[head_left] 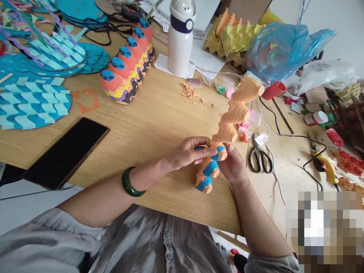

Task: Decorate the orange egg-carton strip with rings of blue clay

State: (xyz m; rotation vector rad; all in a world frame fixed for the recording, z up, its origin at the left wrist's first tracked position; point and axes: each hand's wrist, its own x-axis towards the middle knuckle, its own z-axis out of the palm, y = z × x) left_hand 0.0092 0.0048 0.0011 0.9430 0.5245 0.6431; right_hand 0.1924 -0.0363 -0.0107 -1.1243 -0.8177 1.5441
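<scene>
Above the table's front part I hold an orange egg-carton strip (226,123) with a row of bumps, tilted up and away to the right. Blue clay covers part of its near bumps; the far bumps are bare orange. My left hand (189,153) grips the strip's middle from the left, thumb and fingers pressed at a blue patch. On the other side, my right hand (234,163) supports it from behind, thumb up and most fingers hidden. Farther off lies a finished-looking egg-carton strip (127,62) in red, yellow, purple and black with blue tops.
A black phone (66,151) lies at the left, near blue paper discs (31,102). A white bottle (180,41) stands at the back. Orange scraps (191,92), pliers (260,155), a glue gun (325,163) and cables spread across the right side.
</scene>
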